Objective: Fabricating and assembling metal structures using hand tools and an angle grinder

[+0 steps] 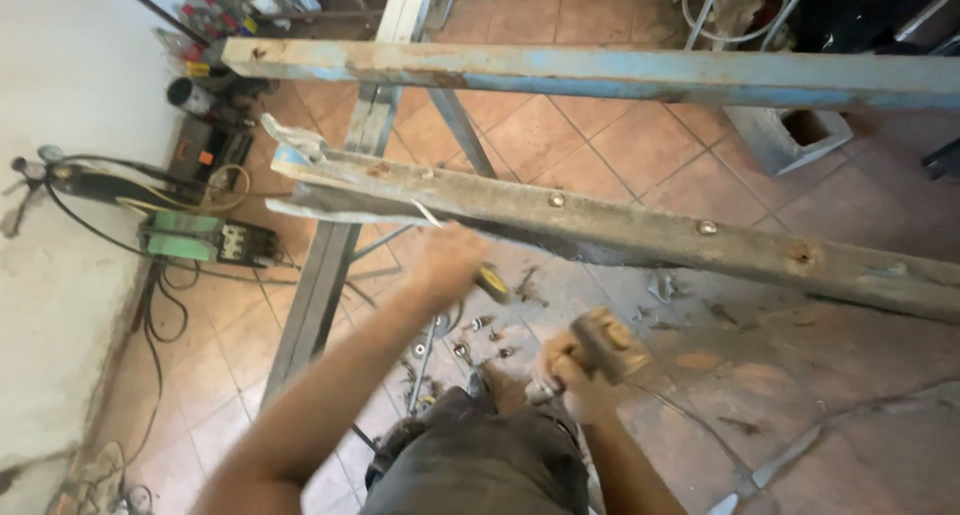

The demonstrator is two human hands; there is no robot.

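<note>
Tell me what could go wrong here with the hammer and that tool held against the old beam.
The left hand holds a yellow-handled tool at the weathered beam, close to where the hammer in the right hand would land; a glancing blow could hit the fingers.
Bolts and metal scraps on the tiled floor by the feet could cause a slip.
The motion is blurred, so aim may be poor.

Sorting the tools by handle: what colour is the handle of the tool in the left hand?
Yellow with black, on the tool handle by the left hand; head view.
</note>
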